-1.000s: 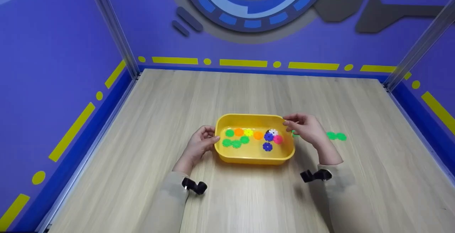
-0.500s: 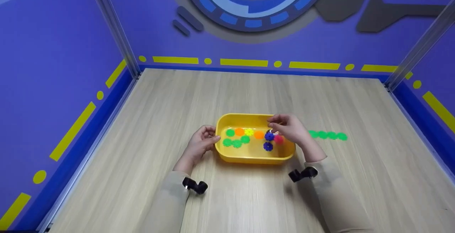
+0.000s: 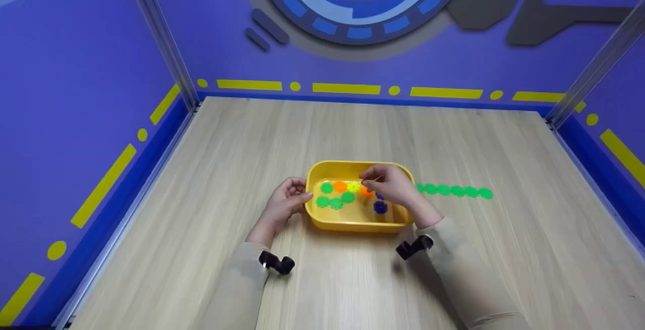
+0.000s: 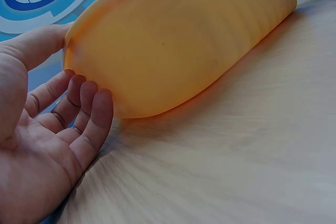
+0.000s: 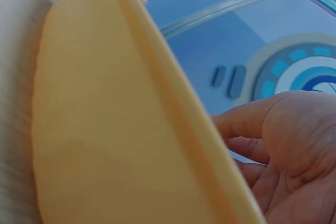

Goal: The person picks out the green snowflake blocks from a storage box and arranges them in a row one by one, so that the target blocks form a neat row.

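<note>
A yellow plastic bin (image 3: 360,226) stands on the table, with several notched plastic discs spread over its floor. My left hand (image 3: 283,205) holds the bin's left end, thumb at the rim and fingers against the outer wall, as the left wrist view shows (image 4: 58,114). Over the bin's right half is my right hand (image 3: 395,185), fingers loosely bent, with a gap between thumb and forefinger. Below its fingertips lies an orange disc (image 3: 366,192). Green discs (image 3: 336,202) lie toward the left, a dark blue disc (image 3: 380,207) near the front. The bin wall hides the right fingertips in the right wrist view.
A row of several green discs (image 3: 457,191) lies on the wooden table (image 3: 332,279), right of the bin. Whether they are joined cannot be told. Purple-blue panels (image 3: 352,68) stand behind and at both sides of the table.
My right hand has moved left from the bin's right rim to above its contents, uncovering more of the green row. My left hand keeps its hold on the bin.
</note>
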### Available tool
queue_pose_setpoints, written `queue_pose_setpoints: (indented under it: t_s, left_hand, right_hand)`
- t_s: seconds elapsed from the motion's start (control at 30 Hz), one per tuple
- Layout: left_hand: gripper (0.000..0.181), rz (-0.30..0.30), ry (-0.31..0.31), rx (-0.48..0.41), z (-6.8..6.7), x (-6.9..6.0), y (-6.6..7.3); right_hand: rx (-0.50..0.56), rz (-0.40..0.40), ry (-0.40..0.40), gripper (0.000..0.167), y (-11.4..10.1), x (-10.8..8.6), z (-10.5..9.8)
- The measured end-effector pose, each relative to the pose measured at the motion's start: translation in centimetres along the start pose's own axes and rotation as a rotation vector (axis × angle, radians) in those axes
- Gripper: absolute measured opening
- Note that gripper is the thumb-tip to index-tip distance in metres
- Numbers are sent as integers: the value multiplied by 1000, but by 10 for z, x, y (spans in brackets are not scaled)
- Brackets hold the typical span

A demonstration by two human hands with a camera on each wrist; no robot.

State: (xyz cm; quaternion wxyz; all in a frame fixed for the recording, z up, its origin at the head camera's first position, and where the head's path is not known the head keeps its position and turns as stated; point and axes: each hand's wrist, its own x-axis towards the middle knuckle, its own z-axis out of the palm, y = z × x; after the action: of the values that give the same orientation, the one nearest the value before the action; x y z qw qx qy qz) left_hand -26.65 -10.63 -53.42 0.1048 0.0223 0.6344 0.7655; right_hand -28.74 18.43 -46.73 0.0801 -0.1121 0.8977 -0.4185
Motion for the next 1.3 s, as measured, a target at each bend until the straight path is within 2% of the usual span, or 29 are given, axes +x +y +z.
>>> queue_pose_setpoints:
  t_s: [0.17, 0.4, 0.67, 0.9, 1.13, 1.3]
  left_hand:
    - [36, -1, 1, 4, 0, 1, 0]
    - [36, -7, 1, 1, 0, 1, -1]
    - [37, -4, 0, 10, -1, 1, -1]
    - [34, 10, 1, 4, -1, 1, -1]
    - [34, 13, -2, 4, 0, 0, 0]
    - [36, 15, -2, 10, 0, 0, 0]
  right_hand:
    - [-39, -35, -21, 19, -3, 2, 8]
    - [-104, -134, -73, 16, -2, 5, 19]
    - [-215, -103, -139, 24, -4, 4, 28]
    - [-276, -181, -149, 24, -2, 4, 32]
    - [-313, -181, -142, 25, -3, 2, 35]
    - [-359, -216, -147, 28, -3, 2, 40]
